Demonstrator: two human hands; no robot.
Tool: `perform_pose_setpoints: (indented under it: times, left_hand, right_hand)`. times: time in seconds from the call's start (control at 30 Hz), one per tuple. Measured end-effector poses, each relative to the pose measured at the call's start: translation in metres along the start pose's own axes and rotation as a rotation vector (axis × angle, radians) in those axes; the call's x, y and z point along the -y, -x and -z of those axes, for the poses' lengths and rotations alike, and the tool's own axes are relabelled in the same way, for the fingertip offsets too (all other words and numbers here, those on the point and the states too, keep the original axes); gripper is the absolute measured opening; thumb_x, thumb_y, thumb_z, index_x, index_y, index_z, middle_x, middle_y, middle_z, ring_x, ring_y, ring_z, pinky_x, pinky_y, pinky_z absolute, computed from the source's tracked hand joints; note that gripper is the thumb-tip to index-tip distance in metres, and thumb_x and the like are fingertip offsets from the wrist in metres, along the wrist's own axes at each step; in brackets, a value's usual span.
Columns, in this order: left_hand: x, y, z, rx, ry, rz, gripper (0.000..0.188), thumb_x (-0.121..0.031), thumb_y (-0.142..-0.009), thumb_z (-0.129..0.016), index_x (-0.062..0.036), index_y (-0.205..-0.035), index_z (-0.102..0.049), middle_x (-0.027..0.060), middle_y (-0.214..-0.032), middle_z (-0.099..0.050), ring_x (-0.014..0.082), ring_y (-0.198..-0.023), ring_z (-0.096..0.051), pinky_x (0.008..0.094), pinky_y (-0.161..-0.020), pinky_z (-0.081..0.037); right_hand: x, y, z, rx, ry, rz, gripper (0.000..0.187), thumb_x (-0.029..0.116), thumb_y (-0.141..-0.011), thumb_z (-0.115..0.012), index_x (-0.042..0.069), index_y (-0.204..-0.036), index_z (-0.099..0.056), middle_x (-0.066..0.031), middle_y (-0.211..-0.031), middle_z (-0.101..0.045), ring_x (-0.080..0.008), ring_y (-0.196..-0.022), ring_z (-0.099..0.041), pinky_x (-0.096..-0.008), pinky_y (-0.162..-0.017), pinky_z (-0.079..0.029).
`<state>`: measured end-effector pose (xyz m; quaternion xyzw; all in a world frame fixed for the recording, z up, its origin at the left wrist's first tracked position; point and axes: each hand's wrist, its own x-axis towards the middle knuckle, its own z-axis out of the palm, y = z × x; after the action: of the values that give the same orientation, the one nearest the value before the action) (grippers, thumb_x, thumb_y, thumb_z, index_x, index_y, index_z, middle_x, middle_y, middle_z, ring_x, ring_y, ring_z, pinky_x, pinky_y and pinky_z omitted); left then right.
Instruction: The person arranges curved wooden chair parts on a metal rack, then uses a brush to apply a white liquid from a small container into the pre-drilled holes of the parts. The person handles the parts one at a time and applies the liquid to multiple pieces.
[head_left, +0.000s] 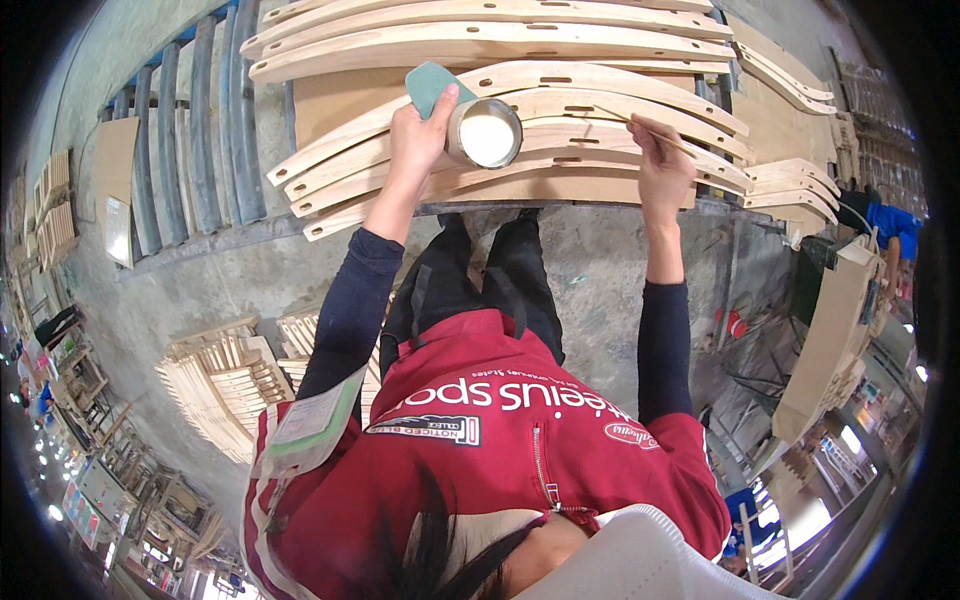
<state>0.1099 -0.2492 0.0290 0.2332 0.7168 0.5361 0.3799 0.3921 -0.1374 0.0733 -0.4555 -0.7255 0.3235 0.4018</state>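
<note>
Our left hand [418, 135] grips a round tin [484, 133] of pale filler plus a green pad [428, 85], held over the curved wooden slats [560, 110]. Our right hand [662, 168] pinches a thin stick [650, 128], tip just right of the tin.

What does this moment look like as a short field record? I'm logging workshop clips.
left hand: holds a round tin of white paste and a green pad
right hand: holds a thin stick against a wood piece
work surface: curved wood slats laid in rows on a bench
floor: stacked wood parts on grey concrete
</note>
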Motion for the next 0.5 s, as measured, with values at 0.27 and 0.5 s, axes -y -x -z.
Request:
perform_pose_setpoints:
  times: [0.27, 0.5]
  left_hand:
    - [-0.022, -0.008, -0.009, 0.024, -0.039, -0.085, 0.051, -0.051, -0.09, -0.066, -0.0009, -0.083, -0.075, 0.0118, -0.067, -0.07, 0.0196, -0.064, -0.067, 0.0341, -0.063, -0.051]
    - [-0.049, 0.003, -0.009, 0.072, -0.065, -0.08, 0.042, -0.041, -0.092, -0.068, 0.0001, -0.085, -0.075, 0.0047, -0.072, -0.07, 0.01, -0.065, -0.062, 0.027, -0.062, -0.05]
  right_hand:
    - [0.085, 0.015, -0.003, 0.232, -0.376, -0.108, 0.011, 0.005, -0.094, -0.065, -0.006, -0.098, -0.064, -0.0145, -0.093, -0.072, -0.0159, -0.084, -0.071, -0.0261, -0.077, -0.057]
    - [0.085, 0.012, -0.014, 0.349, -0.447, -0.24, 0.012, 0.005, -0.094, -0.065, -0.005, -0.1, -0.063, -0.0139, -0.093, -0.071, -0.0196, -0.088, -0.071, -0.0288, -0.08, -0.058]
